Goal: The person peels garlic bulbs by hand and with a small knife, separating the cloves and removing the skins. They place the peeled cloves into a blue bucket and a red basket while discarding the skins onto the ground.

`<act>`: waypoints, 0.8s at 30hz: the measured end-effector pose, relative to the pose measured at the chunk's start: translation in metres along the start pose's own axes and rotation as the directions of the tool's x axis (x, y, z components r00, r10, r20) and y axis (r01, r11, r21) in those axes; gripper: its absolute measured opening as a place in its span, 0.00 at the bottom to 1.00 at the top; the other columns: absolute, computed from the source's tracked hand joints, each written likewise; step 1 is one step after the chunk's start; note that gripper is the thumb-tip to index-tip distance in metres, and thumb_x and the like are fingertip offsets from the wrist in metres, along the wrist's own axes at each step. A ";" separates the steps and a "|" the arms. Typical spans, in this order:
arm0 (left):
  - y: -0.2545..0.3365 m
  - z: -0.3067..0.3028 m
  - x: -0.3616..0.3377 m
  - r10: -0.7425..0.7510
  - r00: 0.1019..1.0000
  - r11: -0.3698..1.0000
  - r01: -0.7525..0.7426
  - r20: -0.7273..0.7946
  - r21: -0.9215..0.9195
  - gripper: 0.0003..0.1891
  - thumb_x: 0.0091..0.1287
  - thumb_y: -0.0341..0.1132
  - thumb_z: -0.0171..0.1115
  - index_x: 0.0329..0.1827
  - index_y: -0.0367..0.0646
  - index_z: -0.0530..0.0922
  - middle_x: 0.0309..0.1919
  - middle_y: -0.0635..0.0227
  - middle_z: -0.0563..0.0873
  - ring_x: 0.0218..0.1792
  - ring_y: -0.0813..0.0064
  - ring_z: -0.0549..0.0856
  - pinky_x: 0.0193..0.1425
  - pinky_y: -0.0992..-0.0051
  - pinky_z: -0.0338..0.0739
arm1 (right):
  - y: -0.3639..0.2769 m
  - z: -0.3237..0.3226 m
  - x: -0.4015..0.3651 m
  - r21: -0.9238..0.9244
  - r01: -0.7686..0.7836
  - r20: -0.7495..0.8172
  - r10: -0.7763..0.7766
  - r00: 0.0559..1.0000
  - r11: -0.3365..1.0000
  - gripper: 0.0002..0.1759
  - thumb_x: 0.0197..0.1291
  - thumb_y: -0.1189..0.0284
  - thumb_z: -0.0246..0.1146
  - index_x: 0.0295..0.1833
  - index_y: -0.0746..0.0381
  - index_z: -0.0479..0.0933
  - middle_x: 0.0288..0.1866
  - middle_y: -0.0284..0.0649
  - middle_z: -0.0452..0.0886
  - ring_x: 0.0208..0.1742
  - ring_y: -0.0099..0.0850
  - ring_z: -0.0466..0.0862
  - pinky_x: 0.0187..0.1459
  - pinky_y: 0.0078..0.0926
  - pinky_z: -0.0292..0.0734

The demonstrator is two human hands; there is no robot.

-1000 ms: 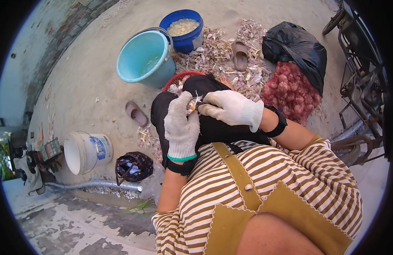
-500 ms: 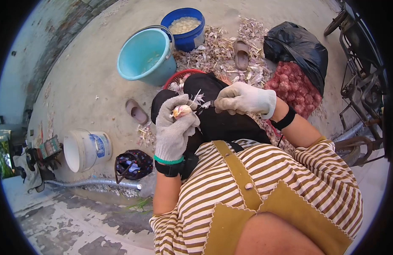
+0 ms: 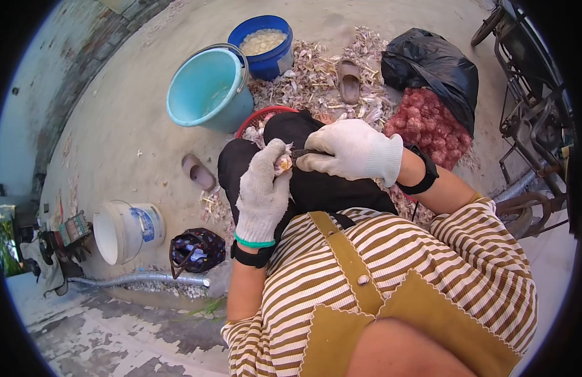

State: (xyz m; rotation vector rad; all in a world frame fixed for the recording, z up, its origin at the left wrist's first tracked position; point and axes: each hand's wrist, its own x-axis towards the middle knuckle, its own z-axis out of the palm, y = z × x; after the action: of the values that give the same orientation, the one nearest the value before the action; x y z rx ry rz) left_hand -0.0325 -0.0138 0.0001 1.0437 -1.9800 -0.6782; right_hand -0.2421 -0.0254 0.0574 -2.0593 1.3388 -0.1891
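Nearest is the person's brown-and-white striped shirt (image 3: 429, 264) under a mustard fabric apron (image 3: 341, 314). Just beyond it, over the dark-trousered lap, the left hand (image 3: 262, 191) in a grey knitted glove is curled tight around a small pale garlic bulb (image 3: 282, 164), held upright at the fingertips. The right hand (image 3: 354, 151), in a white knitted glove, is closed on a thin dark knife blade (image 3: 301, 152) whose tip touches the bulb.

To the left on the concrete floor stand a white plastic bucket (image 3: 124, 229) and a dark patterned bag (image 3: 196, 250). Farther off a red basket rim (image 3: 256, 119) shows past the knees, with a red mesh sack of garlic (image 3: 429, 125) to the right. Beyond are a teal plastic bucket (image 3: 206, 88), a blue tub of peeled cloves (image 3: 266, 47) and a black plastic bag (image 3: 432, 63).
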 end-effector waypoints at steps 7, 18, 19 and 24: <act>0.001 -0.001 0.004 0.101 0.994 0.992 -0.103 0.034 0.073 0.26 0.55 0.16 0.64 0.58 0.41 0.76 0.45 0.53 0.85 0.45 0.53 0.86 0.48 0.65 0.81 | -0.009 -0.007 0.001 -0.195 -0.018 0.099 0.038 0.994 0.981 0.24 0.66 0.51 0.57 0.36 0.62 0.81 0.29 0.48 0.82 0.34 0.47 0.85 0.38 0.42 0.79; 0.030 -0.016 -0.002 -0.391 0.877 0.660 0.479 0.280 -0.578 0.23 0.60 0.17 0.61 0.60 0.39 0.76 0.48 0.63 0.84 0.42 0.71 0.87 0.37 0.77 0.82 | 0.023 -0.004 0.003 0.147 0.054 0.186 -0.082 0.979 0.988 0.16 0.65 0.59 0.61 0.42 0.61 0.84 0.25 0.38 0.82 0.27 0.28 0.82 0.33 0.28 0.78; 0.031 -0.016 -0.002 -0.407 0.861 0.498 0.488 0.304 -0.717 0.23 0.61 0.17 0.59 0.61 0.38 0.74 0.49 0.63 0.84 0.42 0.74 0.87 0.35 0.80 0.82 | 0.031 0.004 0.005 0.190 0.039 0.186 -0.075 0.980 0.981 0.16 0.65 0.59 0.62 0.43 0.61 0.84 0.26 0.39 0.82 0.27 0.29 0.83 0.33 0.29 0.78; 0.023 -0.014 -0.003 -0.384 0.852 0.221 0.458 0.355 -0.861 0.23 0.64 0.19 0.55 0.63 0.34 0.69 0.51 0.54 0.81 0.41 0.68 0.87 0.35 0.78 0.85 | 0.039 0.013 0.004 -0.036 -0.101 0.238 0.106 0.965 0.994 0.20 0.64 0.54 0.62 0.42 0.61 0.83 0.29 0.43 0.83 0.30 0.37 0.84 0.36 0.34 0.77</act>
State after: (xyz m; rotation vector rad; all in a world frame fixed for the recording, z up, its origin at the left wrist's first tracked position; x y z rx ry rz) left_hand -0.0295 -0.0004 0.0232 0.7508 -0.8960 -1.9039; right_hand -0.2633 -0.0331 0.0230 -1.9539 1.2982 0.1195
